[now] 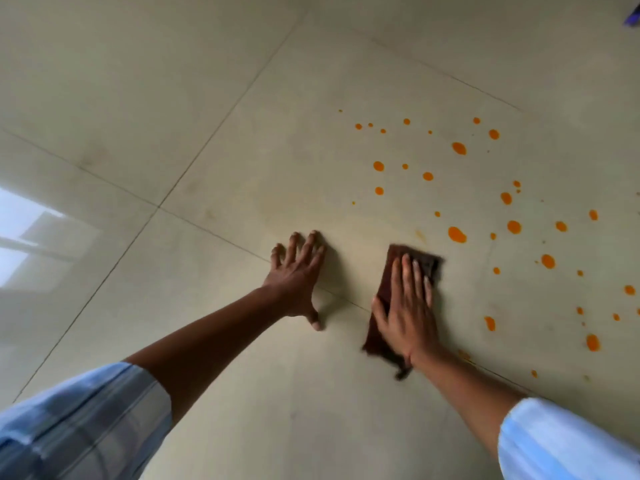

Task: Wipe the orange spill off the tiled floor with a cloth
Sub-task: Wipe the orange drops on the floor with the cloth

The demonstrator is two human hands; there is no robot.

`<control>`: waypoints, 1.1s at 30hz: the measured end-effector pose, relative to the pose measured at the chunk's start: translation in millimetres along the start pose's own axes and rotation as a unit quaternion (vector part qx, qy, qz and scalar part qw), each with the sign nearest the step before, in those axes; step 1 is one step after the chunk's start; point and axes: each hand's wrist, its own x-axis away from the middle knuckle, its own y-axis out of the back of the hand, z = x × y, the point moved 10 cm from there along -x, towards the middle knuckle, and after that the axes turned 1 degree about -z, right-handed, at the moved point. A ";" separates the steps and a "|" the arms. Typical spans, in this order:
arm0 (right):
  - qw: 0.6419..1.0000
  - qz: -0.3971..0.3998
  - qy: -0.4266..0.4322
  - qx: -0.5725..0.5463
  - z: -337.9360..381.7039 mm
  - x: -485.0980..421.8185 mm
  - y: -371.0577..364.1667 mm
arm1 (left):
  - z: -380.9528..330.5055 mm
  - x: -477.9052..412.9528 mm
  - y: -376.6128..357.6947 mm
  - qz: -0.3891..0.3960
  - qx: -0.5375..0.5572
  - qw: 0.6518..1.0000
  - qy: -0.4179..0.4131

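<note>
The right hand (408, 313) covers the middle of the cloth (386, 282), so only its far strip, left margin and a ragged tail by the wrist show (all smeared by blur). The palm of the left hand (294, 282) is hidden against the floor (242, 98). The left sleeve (79, 424) and right sleeve (554, 445) are cut off by the bottom edge. The spill (457, 234) runs past the right edge; its finest specks are too small to make out. A blue thing (632, 17) in the top right corner is cropped and too blurred to identify.
</note>
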 end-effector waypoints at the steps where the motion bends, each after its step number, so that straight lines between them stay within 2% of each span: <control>1: 1.000 0.003 0.009 0.001 3.8 26.8 -4.5 | -3.0 -2.3 -2.1 0.005 -0.007 1.000 0.006; 3: 0.999 0.011 0.049 -0.018 25.9 36.7 -10.2 | -4.7 -3.2 -2.2 0.003 -0.015 1.000 0.020; 5: 0.992 0.009 0.125 -0.015 50.5 4.9 -9.9 | -6.9 -4.8 -2.8 0.010 -0.021 0.999 0.025; 6: 0.991 0.015 0.135 -0.004 55.2 -11.7 -9.1 | -4.8 -5.1 -3.9 0.011 -0.023 0.999 0.030; 7: 0.993 0.016 0.114 -0.003 46.5 -24.9 -10.3 | -4.9 -7.2 -4.7 0.012 -0.027 0.999 0.031; 9: 1.000 -0.006 0.000 -0.027 15.0 -29.0 -7.8 | -9.2 -6.5 -0.8 0.009 -0.057 0.998 0.023; 11: 0.992 -0.023 -0.109 -0.054 -7.6 5.8 -7.3 | -34.0 -6.9 6.3 -0.016 -0.142 0.989 -0.034; 13: 0.996 -0.008 -0.081 -0.044 0.7 48.7 -11.5 | -61.5 -6.5 5.8 -0.021 -0.202 0.974 -0.097; 15: 1.000 0.009 -0.014 -0.023 -11.5 72.6 -13.8 | -79.9 -10.0 -1.5 0.010 -0.190 0.975 -0.117; 16: 1.000 0.011 -0.011 -0.016 -29.4 72.1 -12.0 | -85.5 -11.7 -4.1 0.021 -0.172 0.978 -0.118; 19: 0.992 -0.028 -0.120 -0.007 -80.8 29.6 0.4 | -100.3 -21.0 -5.9 0.022 -0.116 0.986 -0.119; 21: 0.986 -0.036 -0.156 -0.035 -79.8 -2.1 3.4 | -111.9 -27.9 -9.4 0.018 -0.130 0.982 -0.135; 24: 0.996 -0.002 -0.085 -0.008 -77.3 15.2 -7.7 | -126.5 -33.3 -13.7 0.021 -0.181 0.969 -0.167; 26: 0.997 0.011 -0.076 0.009 -112.2 56.7 -8.2 | -138.0 -33.2 -14.2 0.022 -0.220 0.954 -0.201; 30: 0.966 -0.016 -0.256 -0.013 -202.5 58.8 2.7 | -154.5 -37.7 -19.8 0.040 -0.263 0.939 -0.217; 32: 0.956 -0.042 -0.289 -0.033 -192.0 58.8 5.1 | -156.6 -39.1 -23.5 0.047 -0.271 0.937 -0.214; 33: 0.960 -0.039 -0.275 -0.033 -174.2 67.9 2.9 | -156.5 -38.5 -24.0 0.051 -0.272 0.937 -0.213</control>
